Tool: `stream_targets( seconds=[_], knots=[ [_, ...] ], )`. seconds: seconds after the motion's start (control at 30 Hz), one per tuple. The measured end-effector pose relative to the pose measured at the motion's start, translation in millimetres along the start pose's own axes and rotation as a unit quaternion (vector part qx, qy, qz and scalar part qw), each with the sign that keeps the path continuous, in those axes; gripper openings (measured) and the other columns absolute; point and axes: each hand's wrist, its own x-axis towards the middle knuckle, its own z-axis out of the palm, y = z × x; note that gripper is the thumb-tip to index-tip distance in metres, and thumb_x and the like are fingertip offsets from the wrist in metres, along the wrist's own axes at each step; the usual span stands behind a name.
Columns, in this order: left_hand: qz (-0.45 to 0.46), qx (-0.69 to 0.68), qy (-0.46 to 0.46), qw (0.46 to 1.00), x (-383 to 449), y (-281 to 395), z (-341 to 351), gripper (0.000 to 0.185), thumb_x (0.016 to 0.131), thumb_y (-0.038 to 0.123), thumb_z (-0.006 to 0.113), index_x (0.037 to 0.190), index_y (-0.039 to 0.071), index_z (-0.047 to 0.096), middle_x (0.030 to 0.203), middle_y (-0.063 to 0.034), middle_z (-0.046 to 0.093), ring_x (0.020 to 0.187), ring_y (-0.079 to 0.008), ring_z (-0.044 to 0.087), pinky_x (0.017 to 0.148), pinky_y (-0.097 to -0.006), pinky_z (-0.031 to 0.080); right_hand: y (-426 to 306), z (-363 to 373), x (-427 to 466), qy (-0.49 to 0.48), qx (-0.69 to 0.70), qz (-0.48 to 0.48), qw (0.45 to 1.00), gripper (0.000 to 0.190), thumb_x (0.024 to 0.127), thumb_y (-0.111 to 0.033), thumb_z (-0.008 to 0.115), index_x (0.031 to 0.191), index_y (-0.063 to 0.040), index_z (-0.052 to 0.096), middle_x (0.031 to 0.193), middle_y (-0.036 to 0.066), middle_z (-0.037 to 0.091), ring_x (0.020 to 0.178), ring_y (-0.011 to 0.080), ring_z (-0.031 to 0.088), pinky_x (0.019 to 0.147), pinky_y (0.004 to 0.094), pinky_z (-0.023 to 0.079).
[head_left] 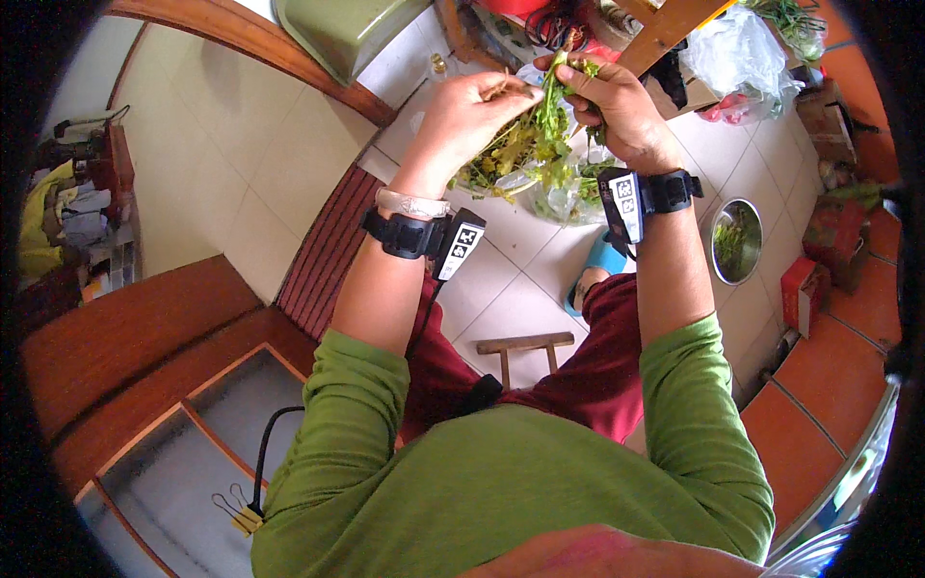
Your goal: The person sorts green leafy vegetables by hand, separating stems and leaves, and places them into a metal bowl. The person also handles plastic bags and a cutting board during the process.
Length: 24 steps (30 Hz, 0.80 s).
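Observation:
My right hand (618,108) grips a bunch of leafy green herbs (553,115), with its pale root end up and its leaves hanging down. Beside it, my left hand (480,108) has its fingertips pinched together near the stems. Brown, withered plant scraps (496,89) show between its curled fingers. Beneath both hands lies a heap of yellowing leaves (498,155) in a round container (506,193), partly hidden by my left hand and the bunch. A clear plastic bag (560,206) holding more greens lies on the floor close by.
A steel bowl (757,249) with trimmed greens stands on the tiles at right. Nearer me is a small wooden stool (524,343) between my legs. Red boxes (801,296) line the right side. A striped mat (329,246) and wooden furniture (137,332) are at left.

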Motion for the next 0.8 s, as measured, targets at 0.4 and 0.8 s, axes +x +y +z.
stream_targets(
  seconds=[0.4, 0.8],
  knots=[
    [0.016, -0.056, 0.015, 0.998, 1.4, 1.1, -1.1, 0.016, 0.090, 0.013, 0.066, 0.100, 0.001, 0.069, 0.088, 0.0003, 0.067, 0.081, -0.0055, 0.059, 0.076, -0.0213, 0.048, 4.5, -0.1, 3.7, -0.013, -0.024, 0.006, 1.000, 0.024, 0.096, -0.019, 0.058, 0.114, -0.005, 0.067, 0.070, -0.010, 0.048, 0.058, 0.0005, 0.034, 0.050, 0.0182, 0.023],
    [-0.047, 0.000, -0.060, 0.997, 0.3, 1.4, -5.8, 0.019, 0.089, 0.018, 0.070, 0.096, 0.001, 0.069, 0.086, 0.0034, 0.065, 0.076, -0.0040, 0.057, 0.070, -0.0199, 0.046, -0.5, 0.8, 0.7, -0.028, 0.021, 0.015, 0.999, 0.027, 0.097, -0.017, 0.055, 0.118, -0.002, 0.064, 0.073, -0.008, 0.046, 0.061, 0.0016, 0.035, 0.050, 0.0188, 0.024]
  ],
)
